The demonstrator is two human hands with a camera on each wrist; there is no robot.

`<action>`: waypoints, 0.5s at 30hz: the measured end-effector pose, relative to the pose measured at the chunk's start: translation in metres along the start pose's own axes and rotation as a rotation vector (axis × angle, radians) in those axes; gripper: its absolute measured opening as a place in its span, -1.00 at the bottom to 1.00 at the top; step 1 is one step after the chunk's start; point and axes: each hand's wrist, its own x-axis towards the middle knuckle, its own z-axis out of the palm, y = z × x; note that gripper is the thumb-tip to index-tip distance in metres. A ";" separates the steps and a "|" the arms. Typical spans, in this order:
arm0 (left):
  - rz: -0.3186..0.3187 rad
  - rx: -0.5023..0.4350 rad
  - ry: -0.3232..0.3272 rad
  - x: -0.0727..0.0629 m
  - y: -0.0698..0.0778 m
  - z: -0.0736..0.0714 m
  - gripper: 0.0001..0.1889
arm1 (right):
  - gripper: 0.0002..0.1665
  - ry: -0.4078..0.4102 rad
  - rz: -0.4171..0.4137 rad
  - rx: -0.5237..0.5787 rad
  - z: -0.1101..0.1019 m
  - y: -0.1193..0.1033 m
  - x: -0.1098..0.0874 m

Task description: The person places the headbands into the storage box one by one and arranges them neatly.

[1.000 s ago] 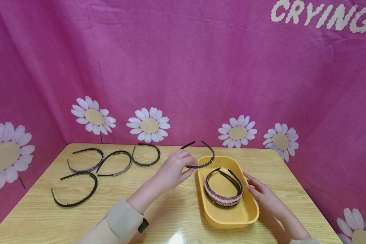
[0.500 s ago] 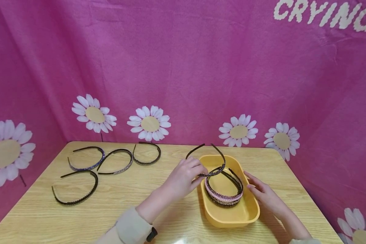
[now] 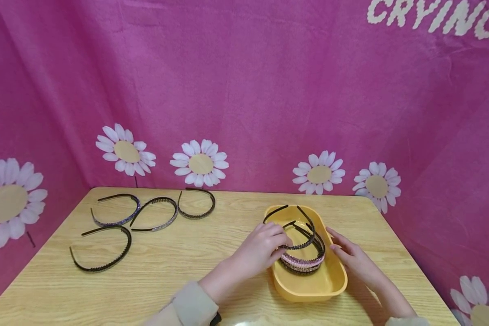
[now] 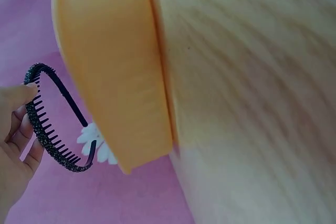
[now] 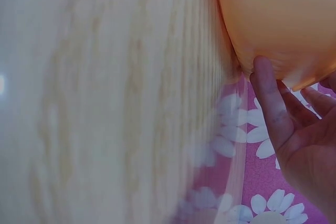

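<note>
My left hand (image 3: 257, 250) pinches a dark, glittery headband (image 4: 48, 142) between thumb and fingers. In the left wrist view, the comb teeth along its inner side show. That headband is over the yellow bin (image 3: 309, 295), its two ends pointing toward the back. Below it, inside the bin, lies a stack of headbands (image 3: 305, 265), pink and dark ones together; my left hand and the held one partly cover them. My right hand (image 3: 356, 262) touches the bin's right side, its fingers extended along the outer wall and the thumb near the rim.
Several more headbands lie on the left of the wooden table (image 3: 179, 262): a blue one (image 3: 118, 223), a silvery one (image 3: 165, 224), a dark one at the back (image 3: 196, 216) and a black one (image 3: 102, 268) nearer the front. A pink curtain (image 3: 244, 90) with daisies surrounds the table.
My left hand has carried the dark headband rightward and down, from beside the bin's back left corner to over the stack inside. My right hand has stayed at the bin's side.
</note>
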 end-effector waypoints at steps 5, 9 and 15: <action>-0.005 0.005 -0.043 0.004 0.003 0.010 -0.82 | -0.36 -0.001 0.001 -0.009 -0.001 0.000 0.000; -0.011 0.015 -0.078 0.007 0.005 0.016 -0.81 | -0.36 0.001 0.006 -0.019 0.000 0.000 -0.001; -0.007 0.019 -0.099 0.010 0.004 0.025 -0.81 | -0.36 0.007 0.013 -0.035 0.000 -0.002 -0.001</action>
